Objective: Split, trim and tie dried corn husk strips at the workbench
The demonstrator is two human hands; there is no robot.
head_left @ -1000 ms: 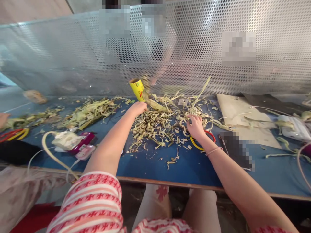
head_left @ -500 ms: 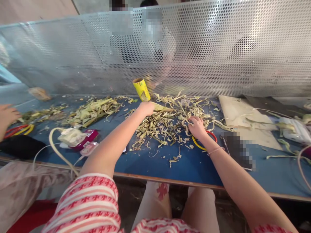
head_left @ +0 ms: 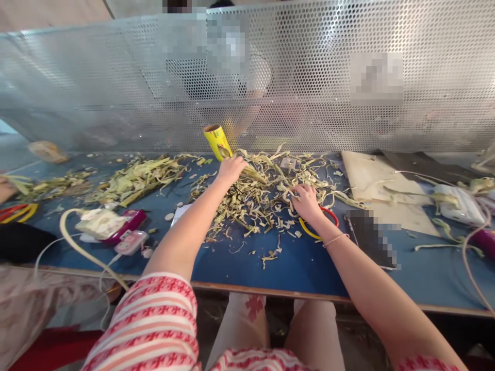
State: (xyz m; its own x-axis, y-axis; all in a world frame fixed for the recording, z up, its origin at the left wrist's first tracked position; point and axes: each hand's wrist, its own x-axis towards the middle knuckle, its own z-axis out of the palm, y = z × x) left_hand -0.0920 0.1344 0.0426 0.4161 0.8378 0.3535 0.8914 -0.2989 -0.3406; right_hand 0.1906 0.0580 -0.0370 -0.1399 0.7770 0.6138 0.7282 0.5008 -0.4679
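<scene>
My left hand (head_left: 231, 171) is closed around a bundle of dried leaf strips (head_left: 253, 174), whose ends stick out to the right. Just behind it a yellow cardboard tube (head_left: 217, 141) leans over. My right hand (head_left: 304, 200) rests with curled fingers at the right side of a loose pile of dried leaf strips (head_left: 247, 203); what its fingertips hold is hidden. Under my right wrist lie red and yellow loop handles (head_left: 309, 230), partly covered by the arm.
A perforated metal panel (head_left: 309, 118) closes off the back of the blue table (head_left: 270, 273). Left are another leaf heap (head_left: 139, 178) and a purple-and-white device (head_left: 112, 225) with cables. Right lie a dark flat pad (head_left: 369, 239), cardboard (head_left: 363, 178) and a white box (head_left: 458, 203).
The view has shifted slightly to the right. My left hand has turned a little, and the leaf strips in it now point lower to the right. My right hand stays in the pile.
</scene>
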